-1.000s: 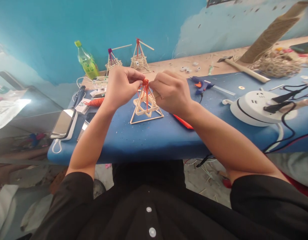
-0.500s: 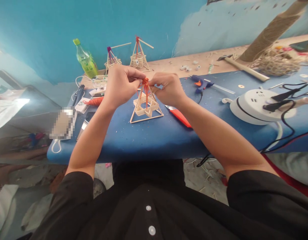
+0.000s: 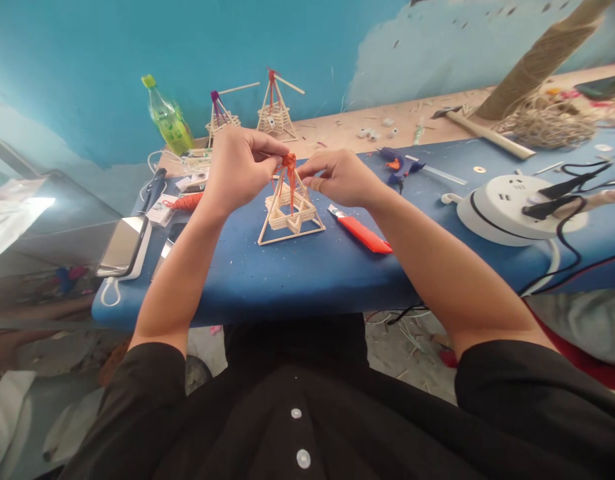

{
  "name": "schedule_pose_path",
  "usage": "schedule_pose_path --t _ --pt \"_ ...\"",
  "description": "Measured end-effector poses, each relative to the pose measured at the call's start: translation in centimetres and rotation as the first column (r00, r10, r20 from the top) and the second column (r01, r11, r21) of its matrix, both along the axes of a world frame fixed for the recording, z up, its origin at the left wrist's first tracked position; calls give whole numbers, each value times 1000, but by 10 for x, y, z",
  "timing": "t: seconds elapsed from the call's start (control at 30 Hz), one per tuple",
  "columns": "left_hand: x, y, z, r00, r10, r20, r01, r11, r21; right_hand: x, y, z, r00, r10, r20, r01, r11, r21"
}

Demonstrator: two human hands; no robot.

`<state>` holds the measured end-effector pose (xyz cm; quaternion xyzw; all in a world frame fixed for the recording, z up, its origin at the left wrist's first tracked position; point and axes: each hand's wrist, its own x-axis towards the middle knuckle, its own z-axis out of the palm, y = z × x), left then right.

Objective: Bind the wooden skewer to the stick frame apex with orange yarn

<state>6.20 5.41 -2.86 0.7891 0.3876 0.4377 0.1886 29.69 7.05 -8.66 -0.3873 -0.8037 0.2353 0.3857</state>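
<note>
A small pyramid of pale wooden sticks [image 3: 290, 212] stands on the blue work surface [image 3: 307, 267], its top bound with orange cord [image 3: 289, 163] that hangs down inside. My left hand [image 3: 242, 167] is closed, pinching the orange cord at the pyramid's top from the left. My right hand [image 3: 340, 177] is beside the top on the right, fingers curled and pinched; what it grips is too small to make out.
An orange-handled cutter [image 3: 360, 231] lies right of the pyramid. Behind stand two finished stick pyramids [image 3: 273, 110], a green bottle [image 3: 168, 123] and a blue glue gun [image 3: 394, 161]. A phone [image 3: 123, 245] lies at left; a white round power strip [image 3: 517, 210] and a hammer [image 3: 487, 132] at right.
My right hand has drawn away to the right from the pyramid's top, uncovering the cutter. My left hand stays pinched on the cord.
</note>
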Motion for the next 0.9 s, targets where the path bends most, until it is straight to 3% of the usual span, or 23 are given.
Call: schedule_pose_path --t 0.2,0.6,0.9 --pt "-1 0 -1 1000 -8 -9 8 1000 -15 11 -15 15 986 167 13 -161 966 -205" --pt "-1 -1 -1 1000 -7 -13 6 999 -40 -3 -23 -5 998 66 -3 -65 975 -213" --pt "-1 -2 0 1000 2 -7 -3 999 -47 -1 -24 4 991 43 129 -28 993 -112"
